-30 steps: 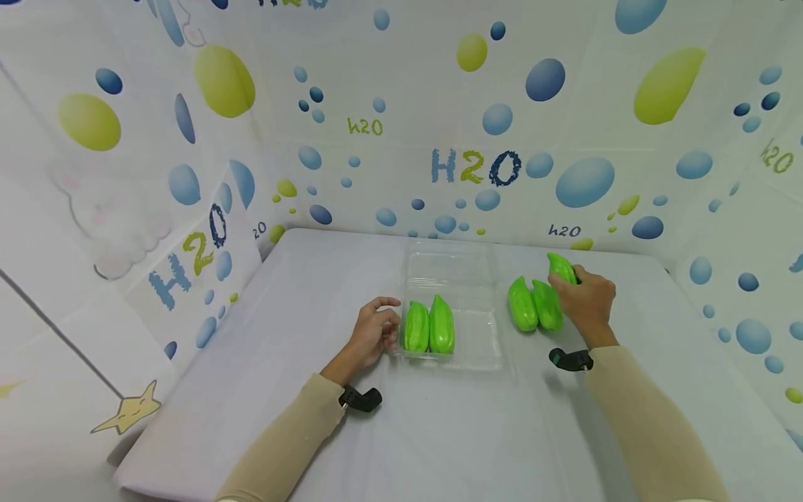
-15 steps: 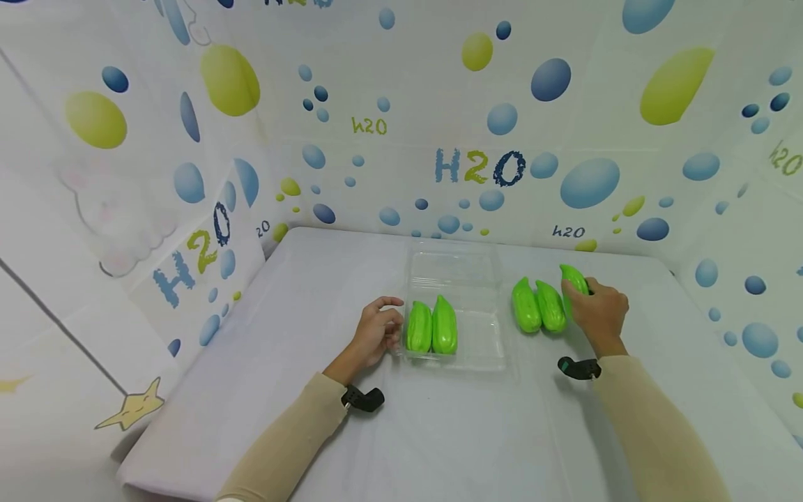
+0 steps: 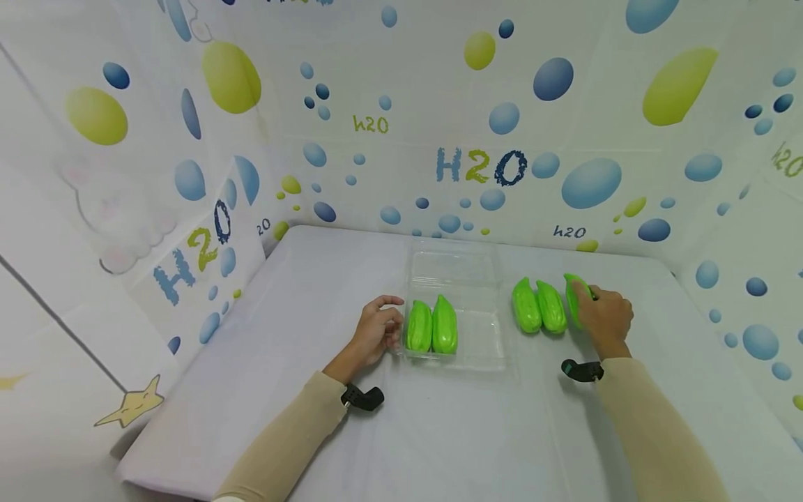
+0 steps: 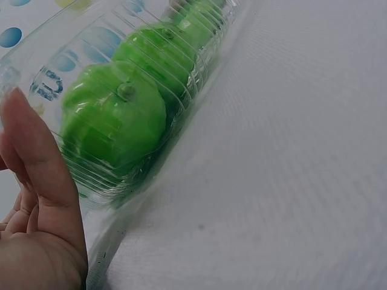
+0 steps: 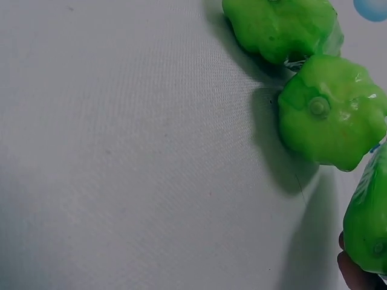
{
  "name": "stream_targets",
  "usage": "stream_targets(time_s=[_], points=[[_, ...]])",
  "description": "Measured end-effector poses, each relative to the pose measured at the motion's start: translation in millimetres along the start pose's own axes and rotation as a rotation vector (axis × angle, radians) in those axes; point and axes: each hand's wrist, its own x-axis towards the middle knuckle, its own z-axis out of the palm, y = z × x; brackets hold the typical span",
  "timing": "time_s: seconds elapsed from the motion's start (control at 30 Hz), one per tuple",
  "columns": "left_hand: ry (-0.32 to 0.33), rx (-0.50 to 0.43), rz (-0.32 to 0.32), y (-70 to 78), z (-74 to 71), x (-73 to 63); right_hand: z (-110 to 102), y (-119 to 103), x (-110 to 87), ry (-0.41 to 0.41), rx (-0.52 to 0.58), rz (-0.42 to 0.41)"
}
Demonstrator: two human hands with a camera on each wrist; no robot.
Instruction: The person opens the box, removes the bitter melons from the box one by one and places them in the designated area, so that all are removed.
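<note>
My right hand (image 3: 603, 319) grips a bright green ribbed gourd (image 3: 574, 295) with a tapered tip, just right of two similar gourds, a left one (image 3: 526, 307) and a right one (image 3: 551, 307), lying on the table. In the right wrist view, fingers (image 5: 357, 275) curl under the held gourd (image 5: 370, 223). A clear plastic clamshell box (image 3: 479, 341) lies with its lid folded back. Inside its left half sit two more gourds (image 3: 419, 328) (image 3: 445, 325) side by side. My left hand (image 3: 375, 331) rests beside the box's left wall, holding nothing, fingers relaxed and bent.
The white-covered table (image 3: 439, 432) runs back to a patterned curtain (image 3: 401, 174) with blue and yellow dots. The clear box lid (image 3: 450, 266) lies towards the back edge. Each wrist carries a black camera, one left (image 3: 364, 399) and one right (image 3: 582, 371).
My right hand has carried its gourd rightward and down, away from above the two loose gourds to a place beside them. My left hand stays by the box.
</note>
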Motion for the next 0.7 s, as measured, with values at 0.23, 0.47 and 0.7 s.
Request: stream_targets(time_s=[0.23,0.47,0.7], points=[[-0.01,-0.005,-0.002,-0.7,0.5,-1.0,3.6,7.4,3.9,-0.074,0.005,0.054],[-0.008,-0.008,0.002,-1.0,0.3,-0.3,8.4,8.5,9.7,-0.08,0.008,0.037],[-0.009,-0.006,0.009,-1.2,0.0,0.8,8.6,6.1,11.1,-0.182,0.022,0.072]])
